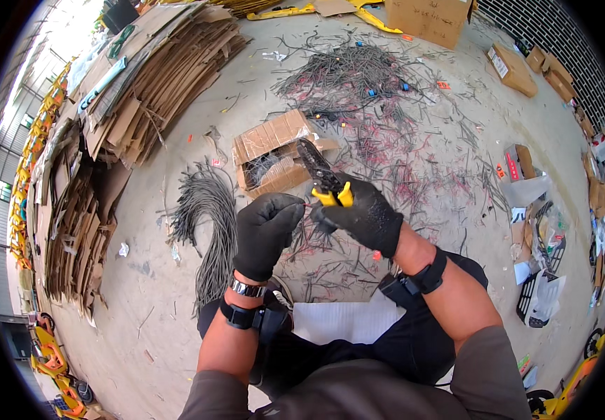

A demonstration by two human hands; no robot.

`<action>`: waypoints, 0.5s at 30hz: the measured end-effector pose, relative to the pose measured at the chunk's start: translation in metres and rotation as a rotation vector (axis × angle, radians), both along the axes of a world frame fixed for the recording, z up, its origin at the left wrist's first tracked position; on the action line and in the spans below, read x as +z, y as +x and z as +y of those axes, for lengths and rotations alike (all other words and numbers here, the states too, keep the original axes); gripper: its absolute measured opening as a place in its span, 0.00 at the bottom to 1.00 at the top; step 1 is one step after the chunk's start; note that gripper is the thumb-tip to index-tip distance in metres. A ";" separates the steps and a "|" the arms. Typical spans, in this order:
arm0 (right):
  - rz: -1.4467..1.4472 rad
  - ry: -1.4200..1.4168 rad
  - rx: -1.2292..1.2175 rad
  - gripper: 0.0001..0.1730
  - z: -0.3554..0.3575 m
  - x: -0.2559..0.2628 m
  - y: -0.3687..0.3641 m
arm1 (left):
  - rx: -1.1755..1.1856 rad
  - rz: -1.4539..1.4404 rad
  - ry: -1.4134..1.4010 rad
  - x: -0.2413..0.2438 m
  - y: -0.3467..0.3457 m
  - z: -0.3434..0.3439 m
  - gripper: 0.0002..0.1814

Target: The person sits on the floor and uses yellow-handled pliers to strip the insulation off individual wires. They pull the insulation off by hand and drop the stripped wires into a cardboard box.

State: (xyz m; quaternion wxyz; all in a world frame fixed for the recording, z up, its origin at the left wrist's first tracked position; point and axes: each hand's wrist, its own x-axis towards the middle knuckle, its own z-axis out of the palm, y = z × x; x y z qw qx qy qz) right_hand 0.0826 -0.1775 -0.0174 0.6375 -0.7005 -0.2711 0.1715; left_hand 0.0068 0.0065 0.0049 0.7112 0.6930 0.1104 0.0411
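Both hands wear black gloves. My right hand [368,215] holds a wire stripper [323,173] with yellow handles and a dark head pointing up and away. Close to its left, my left hand [268,231] pinches a thin reddish wire [306,204] between thumb and fingers; most of that wire is hidden. Left of my left hand, a thick bundle of grey cables [210,226] lies on the floor. Just beyond the hands is an open cardboard box [281,176] with dark items and clear plastic inside.
A heap of cut grey cables [352,68] lies farther off, with red and grey scraps strewn towards me. Stacked flattened cardboard [150,105] stands at the left. A black plastic crate [536,304] and packaging lie at the right. White sheeting [339,320] lies between my legs.
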 end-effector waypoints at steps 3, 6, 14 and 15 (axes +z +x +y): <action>0.070 -0.126 0.020 0.18 -0.007 0.036 0.007 | -0.086 -0.100 0.120 -0.001 -0.003 0.006 0.04; -0.043 -0.154 0.036 0.19 -0.009 0.042 0.008 | -0.165 -0.146 0.193 -0.003 -0.005 0.007 0.04; -0.146 -0.194 -0.036 0.17 -0.015 0.032 0.016 | -0.199 0.194 0.030 -0.004 -0.008 0.010 0.03; -0.139 -0.225 -0.047 0.17 -0.016 0.031 0.017 | -0.192 0.220 0.011 -0.004 -0.008 0.008 0.03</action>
